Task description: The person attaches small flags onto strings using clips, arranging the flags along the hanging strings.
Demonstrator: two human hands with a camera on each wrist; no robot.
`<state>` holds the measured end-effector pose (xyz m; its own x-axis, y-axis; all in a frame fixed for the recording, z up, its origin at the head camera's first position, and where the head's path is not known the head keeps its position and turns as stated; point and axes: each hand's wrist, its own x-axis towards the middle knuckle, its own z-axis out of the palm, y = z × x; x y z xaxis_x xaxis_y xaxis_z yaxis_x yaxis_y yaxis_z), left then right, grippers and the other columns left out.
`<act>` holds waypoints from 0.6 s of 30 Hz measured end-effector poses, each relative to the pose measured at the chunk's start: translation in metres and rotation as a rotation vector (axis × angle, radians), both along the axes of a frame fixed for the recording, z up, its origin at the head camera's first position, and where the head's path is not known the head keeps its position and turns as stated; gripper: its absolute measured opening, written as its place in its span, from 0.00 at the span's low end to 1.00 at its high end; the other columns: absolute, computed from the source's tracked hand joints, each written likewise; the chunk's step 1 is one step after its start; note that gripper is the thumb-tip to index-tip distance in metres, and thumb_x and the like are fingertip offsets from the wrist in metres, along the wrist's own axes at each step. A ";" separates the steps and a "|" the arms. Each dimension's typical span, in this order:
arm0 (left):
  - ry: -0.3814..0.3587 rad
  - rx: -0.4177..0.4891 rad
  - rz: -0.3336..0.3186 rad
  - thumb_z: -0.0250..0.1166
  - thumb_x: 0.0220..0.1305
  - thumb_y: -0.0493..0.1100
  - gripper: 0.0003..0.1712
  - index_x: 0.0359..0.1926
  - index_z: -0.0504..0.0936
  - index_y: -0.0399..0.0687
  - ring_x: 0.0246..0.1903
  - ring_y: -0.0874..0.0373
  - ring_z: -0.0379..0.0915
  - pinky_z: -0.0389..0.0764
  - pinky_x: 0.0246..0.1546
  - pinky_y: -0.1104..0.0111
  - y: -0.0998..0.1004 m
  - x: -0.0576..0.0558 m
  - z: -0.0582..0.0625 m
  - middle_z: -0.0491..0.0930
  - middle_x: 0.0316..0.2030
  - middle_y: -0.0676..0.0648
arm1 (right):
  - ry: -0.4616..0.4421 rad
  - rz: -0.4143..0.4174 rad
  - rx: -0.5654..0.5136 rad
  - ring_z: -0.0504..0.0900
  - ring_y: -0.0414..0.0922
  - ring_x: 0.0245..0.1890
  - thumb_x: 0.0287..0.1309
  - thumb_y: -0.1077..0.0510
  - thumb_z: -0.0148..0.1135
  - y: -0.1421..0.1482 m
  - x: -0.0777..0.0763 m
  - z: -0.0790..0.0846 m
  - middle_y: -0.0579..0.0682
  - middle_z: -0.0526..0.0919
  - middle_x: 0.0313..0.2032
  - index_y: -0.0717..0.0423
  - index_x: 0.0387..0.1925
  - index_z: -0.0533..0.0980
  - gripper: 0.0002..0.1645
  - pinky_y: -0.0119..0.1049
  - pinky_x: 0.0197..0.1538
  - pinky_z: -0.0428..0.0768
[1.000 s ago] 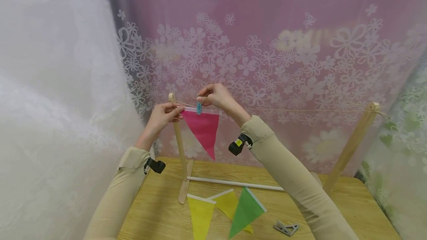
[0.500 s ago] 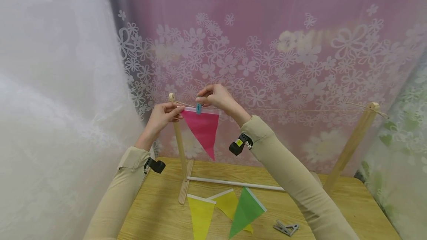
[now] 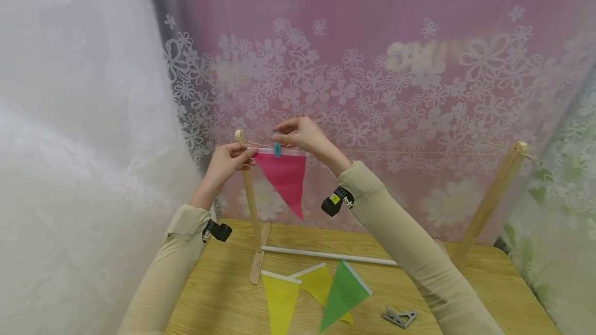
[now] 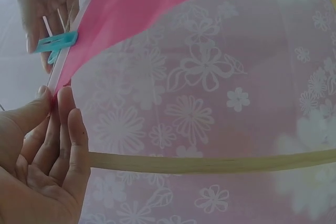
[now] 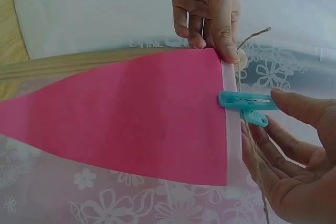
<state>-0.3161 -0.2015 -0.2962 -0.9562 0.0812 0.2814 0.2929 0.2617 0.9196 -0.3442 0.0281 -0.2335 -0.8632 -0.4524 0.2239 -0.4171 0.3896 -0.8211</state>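
Observation:
A pink triangular pennant (image 3: pixel 285 179) with a white top band hangs point down near the left post, close to the twine (image 5: pixel 251 153). My left hand (image 3: pixel 226 163) pinches its upper left corner between thumb and fingers. A light-blue clothespin (image 5: pixel 247 100) is clipped over the white band, left of the band's middle. With its thumb at the handle end, my right hand (image 3: pixel 302 134) pinches the clothespin from above; in the right wrist view its other fingers (image 5: pixel 286 145) lie behind the band. The left wrist view shows the clothespin's nose on the pink cloth.
Two wooden posts (image 3: pixel 489 203) carry the twine, and a white rod (image 3: pixel 326 256) runs low between them. On the wooden table (image 3: pixel 209 293) lie yellow pennants (image 3: pixel 281 301), a green pennant (image 3: pixel 345 293) and a grey clothespin (image 3: pixel 399 318). Flowered curtains surround the table.
The pennant's tip has swung slightly right, and the blue clothespin has turned a little in my right hand's fingers. The left hand keeps its place at the corner.

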 end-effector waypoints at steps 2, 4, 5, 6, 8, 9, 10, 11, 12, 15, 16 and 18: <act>0.001 -0.001 0.001 0.65 0.72 0.48 0.23 0.54 0.83 0.31 0.32 0.64 0.84 0.87 0.41 0.68 0.001 0.000 0.000 0.87 0.35 0.49 | 0.001 -0.006 0.007 0.88 0.50 0.44 0.66 0.53 0.68 0.000 0.000 0.000 0.56 0.84 0.52 0.59 0.59 0.81 0.23 0.39 0.49 0.87; 0.000 -0.005 0.004 0.65 0.72 0.48 0.22 0.53 0.83 0.31 0.32 0.64 0.84 0.87 0.42 0.67 0.002 0.001 0.000 0.88 0.35 0.49 | 0.001 -0.013 0.016 0.88 0.50 0.44 0.65 0.53 0.69 0.001 0.000 0.000 0.55 0.84 0.52 0.57 0.59 0.81 0.23 0.39 0.49 0.86; -0.002 -0.006 0.005 0.65 0.72 0.48 0.22 0.53 0.83 0.31 0.32 0.64 0.84 0.87 0.43 0.65 0.002 0.001 -0.001 0.88 0.35 0.48 | 0.000 -0.016 0.020 0.88 0.50 0.44 0.65 0.53 0.69 0.001 0.000 -0.001 0.55 0.84 0.52 0.56 0.58 0.81 0.22 0.39 0.49 0.86; -0.004 -0.008 0.007 0.65 0.72 0.48 0.22 0.53 0.83 0.31 0.33 0.64 0.84 0.87 0.44 0.64 0.003 0.001 -0.001 0.88 0.35 0.48 | -0.001 -0.019 0.024 0.88 0.49 0.44 0.65 0.53 0.69 0.002 -0.001 -0.001 0.54 0.84 0.53 0.56 0.58 0.81 0.22 0.39 0.49 0.86; -0.007 -0.006 0.013 0.65 0.72 0.48 0.22 0.52 0.83 0.31 0.33 0.63 0.84 0.87 0.45 0.61 0.004 0.001 -0.001 0.88 0.37 0.47 | 0.002 -0.020 0.030 0.88 0.49 0.44 0.65 0.54 0.70 0.003 -0.002 -0.001 0.54 0.84 0.53 0.55 0.59 0.82 0.22 0.39 0.49 0.86; -0.008 -0.006 0.016 0.65 0.72 0.48 0.22 0.52 0.83 0.31 0.33 0.63 0.84 0.87 0.45 0.61 0.004 0.001 -0.002 0.88 0.37 0.45 | 0.003 -0.019 0.032 0.88 0.48 0.44 0.64 0.54 0.70 0.003 -0.003 -0.002 0.54 0.84 0.53 0.54 0.59 0.81 0.22 0.40 0.49 0.86; -0.008 -0.004 0.019 0.65 0.72 0.49 0.23 0.52 0.82 0.31 0.33 0.63 0.84 0.87 0.45 0.61 0.004 0.001 -0.002 0.88 0.39 0.44 | 0.005 -0.019 0.035 0.88 0.48 0.44 0.64 0.54 0.70 0.003 -0.003 -0.002 0.54 0.84 0.53 0.54 0.59 0.81 0.23 0.40 0.50 0.86; -0.008 -0.005 0.020 0.65 0.72 0.49 0.23 0.53 0.82 0.31 0.33 0.63 0.84 0.87 0.45 0.62 0.005 0.002 -0.002 0.88 0.40 0.42 | 0.008 -0.018 0.036 0.88 0.48 0.44 0.64 0.54 0.70 0.004 -0.003 -0.002 0.54 0.84 0.54 0.54 0.59 0.81 0.23 0.40 0.50 0.86; -0.008 -0.004 0.022 0.65 0.72 0.49 0.23 0.53 0.82 0.31 0.33 0.64 0.85 0.87 0.44 0.63 0.005 0.002 -0.002 0.88 0.42 0.40 | 0.012 -0.016 0.038 0.88 0.48 0.45 0.64 0.54 0.71 0.004 -0.004 -0.002 0.54 0.84 0.54 0.54 0.59 0.81 0.23 0.40 0.50 0.86; -0.011 -0.007 0.024 0.65 0.72 0.49 0.24 0.54 0.82 0.30 0.34 0.64 0.85 0.87 0.43 0.67 0.006 0.003 -0.002 0.86 0.47 0.35 | 0.031 -0.012 0.048 0.87 0.49 0.47 0.63 0.53 0.71 0.006 -0.005 -0.003 0.54 0.83 0.54 0.54 0.60 0.80 0.25 0.41 0.52 0.85; -0.013 -0.007 0.025 0.65 0.72 0.49 0.24 0.54 0.81 0.30 0.34 0.64 0.85 0.87 0.43 0.66 0.006 0.003 -0.002 0.86 0.48 0.34 | 0.039 -0.012 0.052 0.87 0.49 0.48 0.63 0.53 0.71 0.007 -0.006 -0.002 0.54 0.83 0.55 0.54 0.61 0.80 0.25 0.42 0.52 0.85; -0.015 -0.007 0.026 0.65 0.72 0.49 0.24 0.55 0.81 0.29 0.34 0.63 0.85 0.87 0.44 0.64 0.006 0.003 -0.002 0.85 0.49 0.33 | 0.050 -0.012 0.057 0.86 0.49 0.50 0.63 0.53 0.71 0.009 -0.006 -0.002 0.55 0.83 0.55 0.54 0.62 0.79 0.27 0.44 0.54 0.84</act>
<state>-0.3128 -0.1950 -0.2980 -0.9622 0.0578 0.2660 0.2715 0.2761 0.9220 -0.3506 0.0366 -0.2355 -0.8570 -0.4555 0.2412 -0.4524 0.4404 -0.7755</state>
